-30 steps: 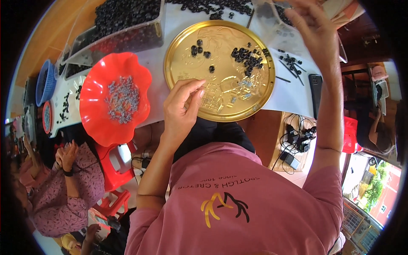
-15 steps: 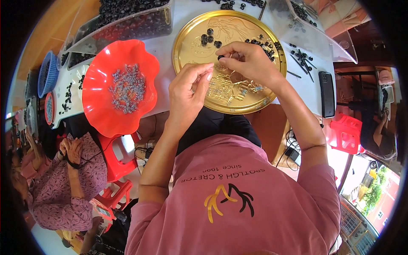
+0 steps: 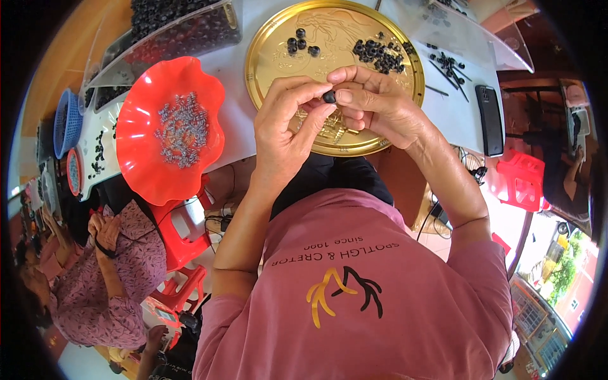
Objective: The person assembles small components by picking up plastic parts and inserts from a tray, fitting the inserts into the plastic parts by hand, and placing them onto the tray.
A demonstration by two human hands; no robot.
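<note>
Over embossed gold tray [image 3: 335, 38]: left hand [image 3: 285, 120] and right hand [image 3: 381, 109] pinch rounded black piece [image 3: 329, 97]
Left of tray: wavy-rimmed red bowl [image 3: 140, 149]

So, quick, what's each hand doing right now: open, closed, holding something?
Left hand: closed, pinching a small black piece.
Right hand: closed in a pinch on that same piece.

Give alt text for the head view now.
A person's left hand and right hand hold a small black part together over a gold tray bearing more black parts. To the left is a red bowl of small grey pieces; to the right, a dark phone.
</note>
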